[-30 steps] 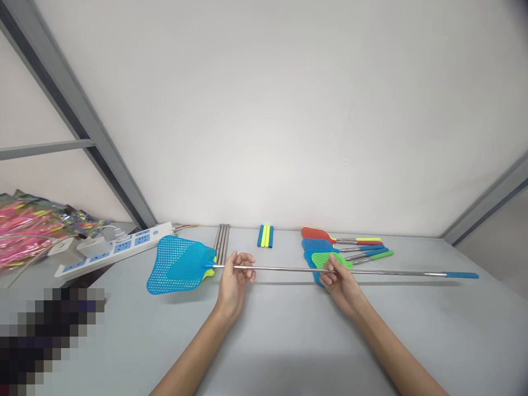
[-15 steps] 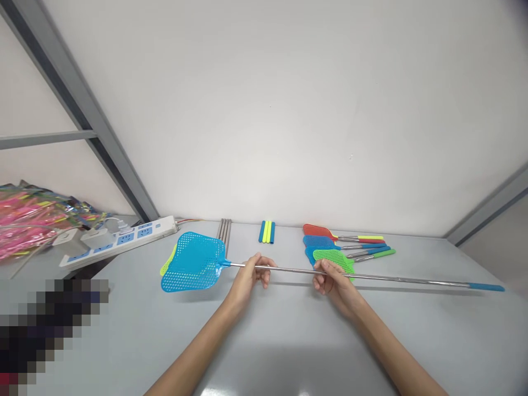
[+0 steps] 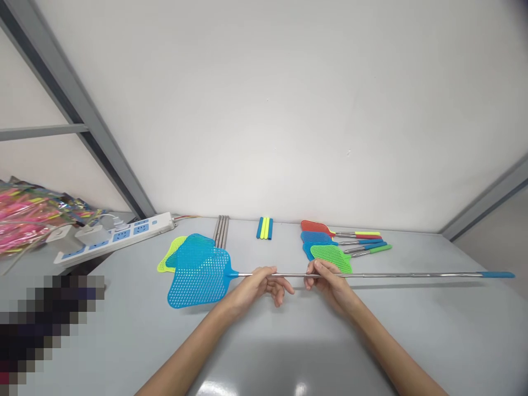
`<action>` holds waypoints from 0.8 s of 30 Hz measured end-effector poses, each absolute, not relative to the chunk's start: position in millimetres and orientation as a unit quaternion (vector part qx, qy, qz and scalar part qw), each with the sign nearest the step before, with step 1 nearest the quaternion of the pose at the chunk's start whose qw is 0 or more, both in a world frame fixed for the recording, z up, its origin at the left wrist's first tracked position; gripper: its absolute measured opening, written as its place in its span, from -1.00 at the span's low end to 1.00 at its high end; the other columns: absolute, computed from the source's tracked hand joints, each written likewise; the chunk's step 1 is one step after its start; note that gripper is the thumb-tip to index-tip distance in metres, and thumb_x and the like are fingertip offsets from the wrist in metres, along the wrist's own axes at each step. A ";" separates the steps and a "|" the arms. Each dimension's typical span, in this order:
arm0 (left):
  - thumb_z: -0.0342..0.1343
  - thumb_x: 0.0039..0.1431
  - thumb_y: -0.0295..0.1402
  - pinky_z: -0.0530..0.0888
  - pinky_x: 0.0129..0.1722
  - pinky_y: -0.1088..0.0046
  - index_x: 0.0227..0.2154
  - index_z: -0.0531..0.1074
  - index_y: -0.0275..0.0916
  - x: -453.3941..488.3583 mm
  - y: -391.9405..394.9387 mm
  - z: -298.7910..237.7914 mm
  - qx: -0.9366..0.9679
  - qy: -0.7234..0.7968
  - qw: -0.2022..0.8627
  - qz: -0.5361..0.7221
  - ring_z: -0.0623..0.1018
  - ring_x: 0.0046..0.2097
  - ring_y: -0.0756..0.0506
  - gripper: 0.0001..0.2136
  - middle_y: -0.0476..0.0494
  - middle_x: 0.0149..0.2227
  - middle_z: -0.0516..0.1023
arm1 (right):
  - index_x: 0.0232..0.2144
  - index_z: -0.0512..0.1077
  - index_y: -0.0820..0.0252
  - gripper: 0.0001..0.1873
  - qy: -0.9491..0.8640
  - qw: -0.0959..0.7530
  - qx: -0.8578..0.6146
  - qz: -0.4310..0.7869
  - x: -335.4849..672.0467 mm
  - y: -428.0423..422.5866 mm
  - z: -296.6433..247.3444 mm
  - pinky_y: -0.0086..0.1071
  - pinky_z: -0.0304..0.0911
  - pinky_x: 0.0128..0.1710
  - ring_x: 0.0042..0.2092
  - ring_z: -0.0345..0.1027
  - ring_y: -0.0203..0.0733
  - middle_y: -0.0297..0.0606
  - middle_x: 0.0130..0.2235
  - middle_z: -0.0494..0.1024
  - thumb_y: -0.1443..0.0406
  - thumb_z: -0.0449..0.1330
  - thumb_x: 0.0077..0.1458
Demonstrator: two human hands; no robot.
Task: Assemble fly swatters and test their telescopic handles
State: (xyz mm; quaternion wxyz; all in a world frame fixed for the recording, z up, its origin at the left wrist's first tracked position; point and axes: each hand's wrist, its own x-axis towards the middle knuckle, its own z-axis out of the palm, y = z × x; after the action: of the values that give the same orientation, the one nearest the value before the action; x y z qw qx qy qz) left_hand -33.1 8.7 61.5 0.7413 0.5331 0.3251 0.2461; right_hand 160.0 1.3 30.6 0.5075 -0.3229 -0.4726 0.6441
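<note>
A blue fly swatter [image 3: 200, 280] with a long extended metal rod is held crosswise above the table, its perforated head at the left and its blue grip at the far right. My left hand [image 3: 262, 286] is closed round the rod near the head, thumb on top and the other fingers loosely curled. My right hand [image 3: 328, 280] pinches the rod farther right, partly covering a green swatter [image 3: 331, 257] that lies behind it. Under the held head, a blue swatter head [image 3: 192, 245] and a yellow one [image 3: 175, 247] lie overlapping on the table.
Metal rods [image 3: 221, 231] lie side by side at the back, with blue and yellow grip tubes [image 3: 264, 227] right of them. Red [image 3: 315, 226] and blue swatters [image 3: 317, 238] are stacked at the right. A power strip [image 3: 119, 239] and bagged pink items [image 3: 28, 220] occupy the left.
The held swatter's head has come down and nearer, showing more of the blue and yellow heads beneath. Its grip end has shifted up and right. My left hand has moved slightly right.
</note>
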 end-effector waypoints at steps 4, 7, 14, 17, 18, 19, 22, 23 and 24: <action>-0.37 0.10 -0.23 0.22 -0.28 0.39 -0.46 0.46 -0.38 -32.1 6.4 62.0 0.546 0.301 0.752 0.215 0.35 -0.47 -0.08 -0.50 -0.15 -0.65 0.37 | -0.55 0.36 0.26 -0.64 -0.497 0.479 -0.336 0.641 157.1 -1.3 31.4 -0.36 0.11 -0.44 -0.52 0.23 -0.27 -0.26 -0.59 0.37 0.17 -0.09 0.04; -0.37 0.10 -0.23 0.21 -0.27 0.38 -0.46 0.45 -0.39 -33.0 5.5 61.9 0.535 0.285 0.767 0.212 0.35 -0.48 -0.08 -0.51 -0.14 -0.65 0.37 | -0.63 0.35 0.28 -0.58 -0.509 0.459 -0.336 0.646 154.7 -2.6 27.9 -0.35 0.12 -0.43 -0.51 0.25 -0.26 -0.24 -0.59 0.37 0.16 -0.13 0.06; -0.45 0.10 -0.18 0.24 -0.36 0.37 -0.44 0.40 -0.42 -38.4 8.0 51.0 0.484 0.243 0.827 0.148 0.33 -0.57 -0.04 -0.47 -0.12 -0.70 0.36 | -0.81 0.20 0.24 -0.40 -0.504 0.418 -0.289 0.698 153.8 -4.0 15.2 -0.35 0.14 -0.50 -0.61 0.23 -0.27 -0.27 -0.74 0.30 0.01 -0.24 0.03; -0.46 0.10 -0.18 0.24 -0.36 0.36 -0.43 0.38 -0.40 -37.7 7.5 45.2 0.471 0.231 0.840 0.139 0.35 -0.57 -0.05 -0.48 -0.11 -0.71 0.36 | -0.84 0.15 0.22 -0.40 -0.488 0.412 -0.282 0.716 152.0 -5.5 11.7 -0.33 0.14 -0.52 -0.64 0.22 -0.27 -0.27 -0.76 0.30 0.00 -0.25 0.02; -0.46 0.10 -0.19 0.24 -0.36 0.36 -0.43 0.38 -0.40 -37.0 7.0 43.5 0.468 0.228 0.842 0.139 0.35 -0.57 -0.05 -0.48 -0.11 -0.71 0.36 | -0.84 0.13 0.21 -0.41 -0.481 0.409 -0.279 0.723 150.7 -6.3 10.8 -0.32 0.15 -0.52 -0.64 0.22 -0.26 -0.27 -0.76 0.30 0.00 -0.25 0.02; -0.46 0.10 -0.20 0.24 -0.36 0.36 -0.43 0.38 -0.40 -36.2 6.4 42.2 0.467 0.226 0.844 0.140 0.36 -0.57 -0.06 -0.48 -0.11 -0.71 0.36 | -0.84 0.13 0.21 -0.41 -0.476 0.406 -0.276 0.730 149.1 -7.1 9.9 -0.31 0.15 -0.52 -0.65 0.22 -0.25 -0.27 -0.76 0.30 0.00 -0.25 0.02; -0.47 0.11 -0.22 0.25 -0.36 0.34 -0.40 0.38 -0.40 -33.9 4.6 39.7 0.464 0.223 0.844 0.151 0.36 -0.58 -0.06 -0.49 -0.10 -0.72 0.35 | -0.83 0.15 0.22 -0.40 -0.471 0.392 -0.267 0.744 144.2 -9.2 6.9 -0.31 0.15 -0.53 -0.64 0.22 -0.25 -0.25 -0.74 0.32 0.00 -0.25 0.02; -0.47 0.11 -0.23 0.25 -0.35 0.34 -0.40 0.38 -0.40 -33.4 4.2 39.6 0.463 0.224 0.843 0.155 0.36 -0.58 -0.06 -0.49 -0.10 -0.72 0.35 | -0.83 0.17 0.23 -0.40 -0.471 0.391 -0.265 0.745 142.9 -9.6 5.8 -0.32 0.15 -0.53 -0.64 0.23 -0.25 -0.25 -0.73 0.33 0.00 -0.25 0.02; -0.47 0.11 -0.23 0.25 -0.34 0.34 -0.40 0.38 -0.40 -33.0 4.0 39.7 0.463 0.225 0.843 0.158 0.36 -0.58 -0.06 -0.49 -0.10 -0.72 0.35 | -0.82 0.18 0.23 -0.39 -0.471 0.391 -0.265 0.745 142.0 -9.7 4.8 -0.32 0.15 -0.52 -0.63 0.23 -0.25 -0.24 -0.72 0.34 0.00 -0.26 0.02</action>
State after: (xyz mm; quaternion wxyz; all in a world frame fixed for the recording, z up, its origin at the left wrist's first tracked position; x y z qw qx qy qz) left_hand -33.0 4.0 39.7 0.8428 0.4629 0.2246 0.1582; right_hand 142.0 -9.7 4.8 0.3912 -0.2652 -0.4709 0.7449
